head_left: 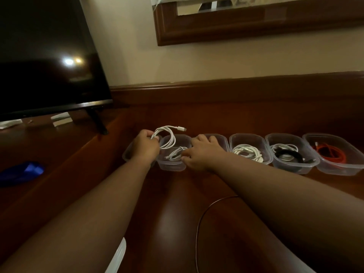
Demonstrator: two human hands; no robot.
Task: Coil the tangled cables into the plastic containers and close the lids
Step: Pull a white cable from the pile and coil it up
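Head view. Nearest the lens: both forearms reaching forward over the dark wooden desk (177, 223). Left hand (144, 144) has fingers curled round a coiled white cable (167, 137), connector end sticking up and right. Loops hang over the second container (173, 158) in the row, immediately right of those fingers. Right hand (202, 152) lies spread, fingers apart, steadying that tub's right rim, gripping nothing. Judgement: the left hand is nearer; lowering down-right drops the coil in. No lids seen on any tub.
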